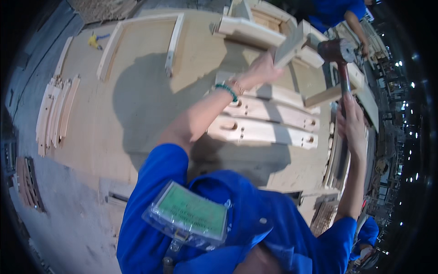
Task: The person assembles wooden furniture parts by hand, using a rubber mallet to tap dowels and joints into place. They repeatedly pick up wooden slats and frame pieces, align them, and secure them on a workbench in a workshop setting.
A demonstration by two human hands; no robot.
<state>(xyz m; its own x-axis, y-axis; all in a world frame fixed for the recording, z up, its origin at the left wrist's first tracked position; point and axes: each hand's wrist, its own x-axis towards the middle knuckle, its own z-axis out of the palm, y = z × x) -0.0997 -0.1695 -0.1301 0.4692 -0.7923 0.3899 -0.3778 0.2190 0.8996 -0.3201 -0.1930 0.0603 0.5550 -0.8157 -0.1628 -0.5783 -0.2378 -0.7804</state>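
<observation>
My right hand point(352, 118) is wrapped round the handle of a hammer point(336, 51), whose thick reddish-brown head is raised at the far right. Green beads circle the wrist of my left hand point(262, 71), which is closed against the near end of a pale wooden piece point(292, 44); its fingertips are partly hidden. That piece slants up among other joined wooden parts. Just below my left hand lie several flat pale boards point(262, 111) with slots and small holes, side by side on the worktable point(114, 132).
Wooden strips point(57, 112) are stacked at the table's left edge. An L-shaped wooden frame point(109, 50) and a yellow-and-blue tool point(94, 42) lie at the far left. A co-worker in blue point(335, 11) stands across the table; another person point(367, 233) is at lower right.
</observation>
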